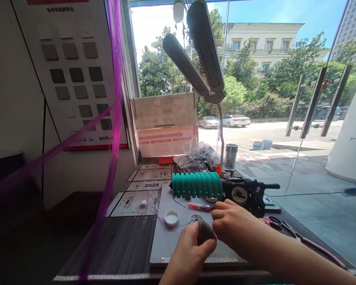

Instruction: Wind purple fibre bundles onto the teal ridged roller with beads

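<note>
Person's L hand (192, 243) is closed in a grip, thumb (207, 248) pointing R. R hand (230, 218) is just beside it & a bit farther fwd, knuckles up, fingers (222, 213) curled, tips hidden. L forearm (175, 273) rises from btm edge; R forearm (287, 252) slants in from lower R, longer in view. Both bare.

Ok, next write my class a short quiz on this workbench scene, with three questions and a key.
1. Which of the person's hands grips the dark object?
2. What colour is the ridged cylinder on the bench? A) yellow B) green C) white
3. Fill in the gap: the desk lamp has ___ long heads.

Key: 1. The left hand. 2. B. 3. Two.
</note>
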